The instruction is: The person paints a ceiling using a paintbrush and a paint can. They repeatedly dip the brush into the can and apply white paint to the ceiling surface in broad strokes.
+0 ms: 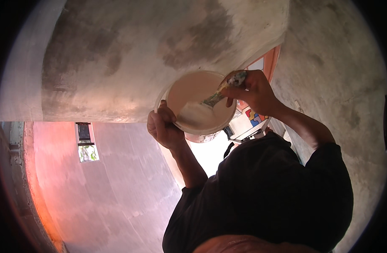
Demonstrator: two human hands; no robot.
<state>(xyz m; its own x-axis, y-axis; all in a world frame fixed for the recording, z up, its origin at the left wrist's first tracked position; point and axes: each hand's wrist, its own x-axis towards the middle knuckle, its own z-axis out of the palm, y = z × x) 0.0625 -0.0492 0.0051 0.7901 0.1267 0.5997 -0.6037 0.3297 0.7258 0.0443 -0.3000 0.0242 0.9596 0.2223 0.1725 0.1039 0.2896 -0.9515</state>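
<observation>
A round pale bucket point(187, 82) is held up in front of me, its open mouth facing me. At its left edge my left hand point(164, 125) grips the rim, with the fingers curled over it. My right hand point(253, 90) is closed around the stained handle of a paintbrush point(213, 98), over the bucket's right side. The wide whitish bristles point down and left into the bucket, blurred at the tip. Whether they touch the contents cannot be made out.
A grey plastered surface point(130, 50) with dark patches spans the top, beyond the bucket. Another grey wall point(336, 71) stands at right, beside a reddish frame point(271, 63). A narrow window point(88, 143) is at left. Below the bucket, a multicoloured patterned item point(255, 118) shows.
</observation>
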